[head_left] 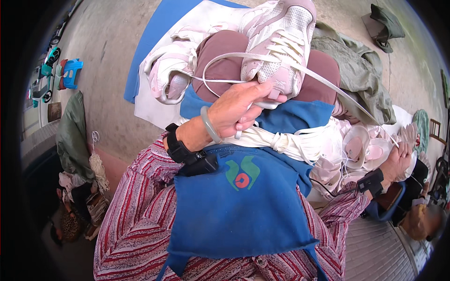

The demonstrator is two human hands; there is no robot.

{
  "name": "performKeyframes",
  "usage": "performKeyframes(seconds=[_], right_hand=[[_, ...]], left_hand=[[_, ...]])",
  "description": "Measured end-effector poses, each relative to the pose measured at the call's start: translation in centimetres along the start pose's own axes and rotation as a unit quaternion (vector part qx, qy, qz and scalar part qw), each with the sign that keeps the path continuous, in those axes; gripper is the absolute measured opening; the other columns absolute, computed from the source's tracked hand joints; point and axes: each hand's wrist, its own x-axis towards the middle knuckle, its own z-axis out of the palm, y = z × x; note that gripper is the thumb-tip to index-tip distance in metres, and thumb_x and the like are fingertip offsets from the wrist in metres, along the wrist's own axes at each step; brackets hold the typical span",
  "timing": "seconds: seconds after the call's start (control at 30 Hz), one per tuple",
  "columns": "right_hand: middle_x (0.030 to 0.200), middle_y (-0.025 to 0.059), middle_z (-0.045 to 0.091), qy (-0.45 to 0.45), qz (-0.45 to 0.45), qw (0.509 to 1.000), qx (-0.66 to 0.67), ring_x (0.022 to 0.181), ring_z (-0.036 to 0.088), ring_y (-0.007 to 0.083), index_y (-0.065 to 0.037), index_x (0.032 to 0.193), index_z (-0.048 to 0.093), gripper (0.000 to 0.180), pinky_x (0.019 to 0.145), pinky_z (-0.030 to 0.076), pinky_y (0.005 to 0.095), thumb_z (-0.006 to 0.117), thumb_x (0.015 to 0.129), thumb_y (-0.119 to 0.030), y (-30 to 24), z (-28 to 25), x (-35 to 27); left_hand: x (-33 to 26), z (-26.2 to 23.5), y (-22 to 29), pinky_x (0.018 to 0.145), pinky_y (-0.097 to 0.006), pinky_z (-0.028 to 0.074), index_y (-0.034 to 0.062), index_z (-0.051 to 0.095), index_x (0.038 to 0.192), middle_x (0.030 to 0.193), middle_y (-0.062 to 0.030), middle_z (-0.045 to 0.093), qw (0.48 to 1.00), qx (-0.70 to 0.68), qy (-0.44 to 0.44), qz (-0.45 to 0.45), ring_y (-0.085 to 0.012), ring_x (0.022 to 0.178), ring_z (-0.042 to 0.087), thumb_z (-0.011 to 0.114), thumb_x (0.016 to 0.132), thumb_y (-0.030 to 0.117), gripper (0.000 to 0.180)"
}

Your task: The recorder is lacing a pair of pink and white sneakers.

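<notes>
A white and pink sneaker (281, 51) rests across my knees, its toe pointing away, with a flat white shoelace (323, 80) threaded through its upper eyelets. My left hand (241, 110) is closed on the sneaker's tongue at the collar. A small white end pokes out below its fingers, too little to name. Far to the right, my right hand (397, 161) is closed on the shoelace, which runs taut from the sneaker. Another loop of lace hangs left of the sneaker. A bundle of white shoelaces (295, 144) lies in my lap on the blue apron (239, 210).
More white and pink sneakers (171, 75) lie to the left of my knees, and a pile of them (361, 147) is at the right. Grey-green cloth (361, 70) lies beside my right knee. Another person (422, 218) is at the lower right. A blue stool (71, 72) stands far left.
</notes>
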Motion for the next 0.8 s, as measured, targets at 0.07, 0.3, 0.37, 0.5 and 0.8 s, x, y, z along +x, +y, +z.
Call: performKeyframes(seconds=[0.07,0.3,0.37,0.5,0.8], right_hand=[[0.06,0.0002,0.028,0.012,-0.078,0.937,-0.34,0.045,0.022,0.0102,-0.009,0.065,0.032,0.026,0.042,0.021,0.0244,0.039,0.088,0.002,0.9,-1.9,0.3],[0.071,-0.001,0.05,0.046,-0.006,0.906,-0.421,0.047,0.033,0.0036,-0.005,0.093,0.054,0.007,0.039,0.026,0.0189,0.054,0.095,-0.012,14.1,9.0,-4.0],[0.072,-0.0027,0.05,-0.031,0.023,0.887,-0.46,0.048,0.033,0.0016,-0.003,0.099,0.058,0.01,0.041,0.026,0.0178,0.056,0.094,-0.012,18.0,10.3,-5.2],[0.076,-0.0029,0.054,-0.145,0.039,0.802,-0.579,0.06,0.044,0.0021,-0.001,0.098,0.065,0.017,0.052,0.036,0.0168,0.062,0.091,-0.016,23.6,14.5,-8.7],[0.089,0.0075,0.063,-0.326,-0.101,0.635,-0.693,0.077,0.06,0.0128,-0.001,0.097,0.065,0.014,0.064,0.047,0.0237,0.063,0.084,-0.008,27.6,18.3,-12.0]], left_hand=[[-1.3,0.0,1.1,0.031,-0.017,0.027,0.0023,0.055,0.115,0.08,-0.0007,0.06,0.989,0.142,-0.006,-0.028,0.0009,0.044,0.033,0.045,0.099,0.028,0.032],[-5.1,-2.4,4.9,0.045,-0.016,0.023,0.0025,0.063,0.106,0.065,0.0072,0.043,0.91,0.386,0.027,0.148,0.001,0.053,0.032,0.052,0.095,0.03,0.032],[-5.2,-2.7,5.3,0.045,-0.016,0.023,0.0026,0.063,0.106,0.065,0.0075,0.043,0.887,0.406,0.085,0.201,0.001,0.053,0.032,0.052,0.095,0.029,0.031],[-3.6,-2.2,5.8,0.047,-0.015,0.025,0.0031,0.063,0.108,0.068,0.0077,0.046,0.849,0.416,0.148,0.292,0.0003,0.055,0.034,0.053,0.095,0.027,0.029],[-3.0,-2.8,6.4,0.055,-0.02,0.033,0.0041,0.044,0.131,0.075,0.0037,0.047,0.811,0.472,0.129,0.321,-0.0033,0.064,0.039,0.045,0.095,0.014,0.038]])
